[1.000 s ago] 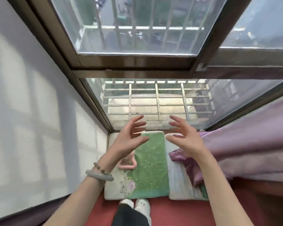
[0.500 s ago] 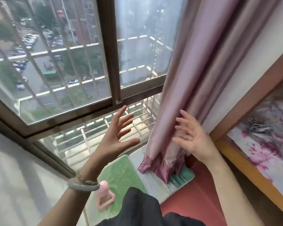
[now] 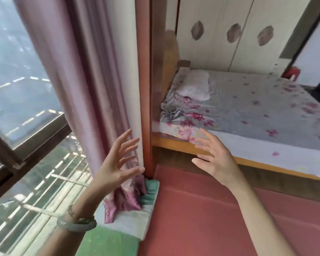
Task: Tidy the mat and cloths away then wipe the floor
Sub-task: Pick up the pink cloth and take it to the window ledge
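While both forearms reach forward, the left hand [image 3: 116, 169] is raised with fingers spread and loose, holding nothing, just in front of the pink curtain [image 3: 81, 89]. The right hand [image 3: 214, 159], likewise splayed and empty, hovers before the bed [image 3: 248, 111] and its wooden side rail. The green and white mat [image 3: 131, 224] lies near left along the window, with the curtain hem bunched on its far end. Its right edge borders the red floor [image 3: 201, 218], which stretches right below the bed.

One head-worn wide-angle view looks forward and down from standing height, facing the corner where mauve satin curtain [image 3: 78, 74] meets wooden-framed bed [image 3: 248, 115], red floor [image 3: 201, 215] close below.
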A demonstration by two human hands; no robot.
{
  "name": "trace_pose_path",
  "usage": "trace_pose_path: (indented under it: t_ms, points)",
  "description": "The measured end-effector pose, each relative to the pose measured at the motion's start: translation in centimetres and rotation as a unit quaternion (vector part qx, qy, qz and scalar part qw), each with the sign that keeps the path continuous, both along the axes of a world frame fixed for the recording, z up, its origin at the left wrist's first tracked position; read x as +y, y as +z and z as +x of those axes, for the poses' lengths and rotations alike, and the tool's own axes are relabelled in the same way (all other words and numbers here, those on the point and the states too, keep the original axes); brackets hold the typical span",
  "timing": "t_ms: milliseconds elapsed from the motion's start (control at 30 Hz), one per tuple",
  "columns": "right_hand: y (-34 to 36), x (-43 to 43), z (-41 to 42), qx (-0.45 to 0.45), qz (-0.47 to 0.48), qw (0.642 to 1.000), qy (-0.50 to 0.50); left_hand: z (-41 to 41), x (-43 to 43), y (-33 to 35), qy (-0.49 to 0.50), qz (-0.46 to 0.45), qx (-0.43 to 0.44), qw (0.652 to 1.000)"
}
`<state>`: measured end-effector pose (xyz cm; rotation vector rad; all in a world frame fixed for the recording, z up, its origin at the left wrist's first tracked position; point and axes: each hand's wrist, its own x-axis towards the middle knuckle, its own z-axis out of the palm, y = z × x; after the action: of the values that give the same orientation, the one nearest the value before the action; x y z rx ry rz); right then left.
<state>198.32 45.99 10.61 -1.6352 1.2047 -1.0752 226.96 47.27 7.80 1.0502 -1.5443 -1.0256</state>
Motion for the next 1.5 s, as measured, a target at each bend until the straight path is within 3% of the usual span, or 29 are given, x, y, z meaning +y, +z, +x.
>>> trace_pose_path:
  t_ms: [433, 933, 1200, 1500]
  points:
    - [0.6, 7.8, -24.9, -0.007, 0.004, 0.972, -0.237, -27.2, -5.6, 1.7, -0.251, -0.013, -0.027, 0.968]
    - [1.2, 12.5, -54.5, 0.024, -0.01, 0.916, -0.401, -61.5, -7.6, 2.6, -0.387, -0.016, -0.018, 0.922]
    - [0.3, 10.0, -67.5, 0.067, -0.026, 0.869, -0.49, -78.6, -14.0, 2.0, -0.471, -0.015, -0.015, 0.882]
    - [0.3, 2.3, -80.2, 0.033, -0.038, 0.813, -0.58, -97.5, -23.9, 2.4, -0.559, -0.003, -0.032, 0.829]
